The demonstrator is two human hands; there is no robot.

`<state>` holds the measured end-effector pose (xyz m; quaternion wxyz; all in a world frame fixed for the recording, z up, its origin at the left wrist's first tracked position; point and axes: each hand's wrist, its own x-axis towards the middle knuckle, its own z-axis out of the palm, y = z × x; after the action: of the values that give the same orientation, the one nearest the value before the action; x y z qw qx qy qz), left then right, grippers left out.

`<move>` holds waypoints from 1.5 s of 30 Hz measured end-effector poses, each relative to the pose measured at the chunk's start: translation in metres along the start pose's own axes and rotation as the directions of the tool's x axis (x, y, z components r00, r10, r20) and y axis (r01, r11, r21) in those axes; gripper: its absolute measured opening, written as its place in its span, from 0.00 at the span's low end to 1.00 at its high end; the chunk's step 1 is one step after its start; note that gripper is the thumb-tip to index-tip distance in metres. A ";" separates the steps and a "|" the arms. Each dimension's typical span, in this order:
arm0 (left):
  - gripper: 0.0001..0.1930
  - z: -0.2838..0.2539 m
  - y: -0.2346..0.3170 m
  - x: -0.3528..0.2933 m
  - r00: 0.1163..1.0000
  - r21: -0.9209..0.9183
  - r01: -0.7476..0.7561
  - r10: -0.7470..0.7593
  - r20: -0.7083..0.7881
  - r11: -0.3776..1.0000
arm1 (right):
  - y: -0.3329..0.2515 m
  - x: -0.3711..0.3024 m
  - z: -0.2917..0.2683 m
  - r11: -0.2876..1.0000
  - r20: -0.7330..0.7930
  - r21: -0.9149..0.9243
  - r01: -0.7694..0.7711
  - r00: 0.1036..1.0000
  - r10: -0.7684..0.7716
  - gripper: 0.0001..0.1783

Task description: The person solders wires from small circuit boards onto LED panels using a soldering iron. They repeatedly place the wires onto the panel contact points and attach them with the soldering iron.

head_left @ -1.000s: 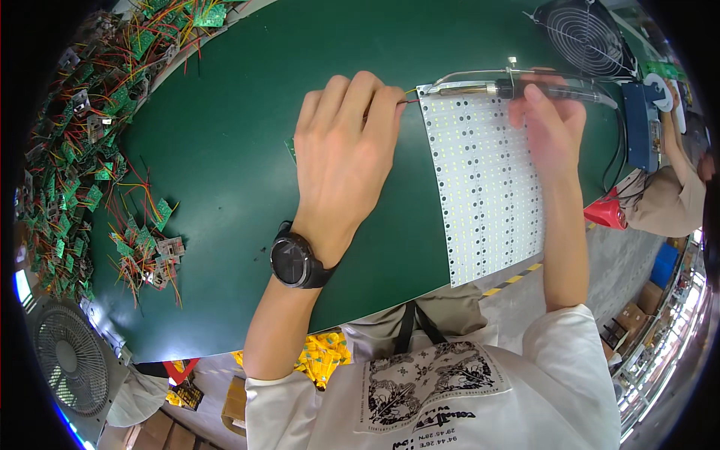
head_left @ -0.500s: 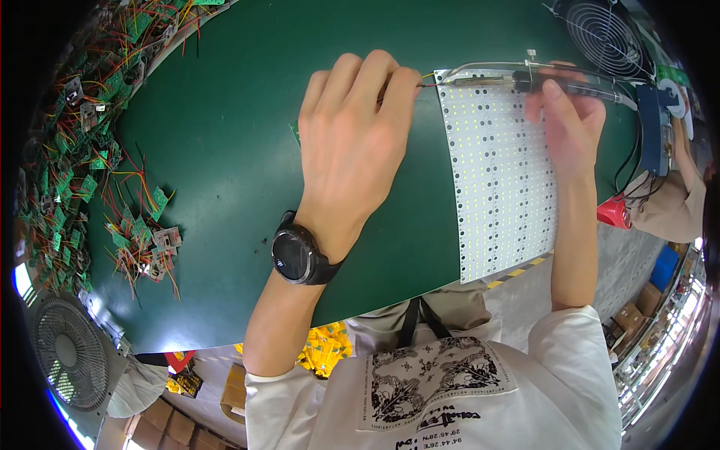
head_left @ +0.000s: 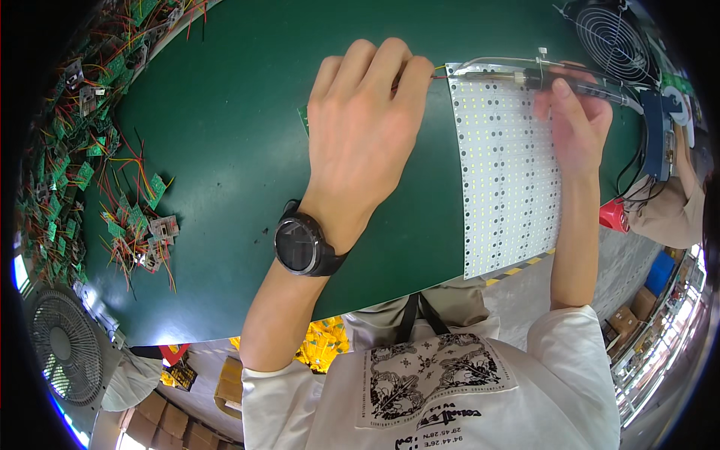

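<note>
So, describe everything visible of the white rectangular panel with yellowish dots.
The thin white panel has rows of yellowish dots and round black spots. It lies flat on the green table, reaching the near edge. A black-handled metal tool in the right hand crosses the panel's far edge; red and yellow wires reach its far-left corner, contact unclear.

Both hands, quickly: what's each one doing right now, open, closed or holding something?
Left hand: closed, pinching thin wires beside the white panel's top left corner.
Right hand: closed, holding a soldering iron by its dark handle.
</note>
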<state>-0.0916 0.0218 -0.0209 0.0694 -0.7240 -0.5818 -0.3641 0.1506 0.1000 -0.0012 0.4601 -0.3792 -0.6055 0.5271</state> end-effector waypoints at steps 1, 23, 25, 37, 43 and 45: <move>0.05 0.000 0.000 0.000 1.000 0.003 0.002 -0.002 0.007 1.000 | 0.000 0.000 0.000 1.000 0.001 0.002 0.004 1.000 -0.004 0.14; 0.04 -0.017 0.009 0.004 1.000 0.013 -0.026 0.026 0.009 1.000 | 0.000 0.007 -0.007 0.966 -0.047 0.255 -0.042 0.997 0.056 0.11; 0.04 -0.019 0.010 0.002 1.000 0.034 -0.020 0.021 -0.012 0.999 | 0.001 0.007 -0.006 0.973 -0.082 0.226 -0.049 0.994 0.069 0.10; 0.09 -0.093 0.047 -0.026 0.966 0.142 0.189 -0.157 -0.207 0.972 | 0.005 0.005 -0.008 0.955 -0.058 0.298 -0.007 0.998 0.025 0.09; 0.17 -0.182 -0.012 -0.089 0.742 0.501 0.664 -0.576 -0.344 0.556 | -0.008 0.004 -0.003 0.956 -0.025 0.293 0.002 1.000 0.005 0.09; 0.15 -0.192 -0.028 -0.087 0.733 0.567 0.658 -0.592 -0.334 0.495 | -0.007 0.005 -0.003 0.959 -0.027 0.282 0.016 1.000 -0.009 0.10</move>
<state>-0.2078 -0.1388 0.0567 0.2078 -0.3730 -0.8879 -0.1711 0.1525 0.1048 0.0065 0.5203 -0.3128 -0.5208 0.6002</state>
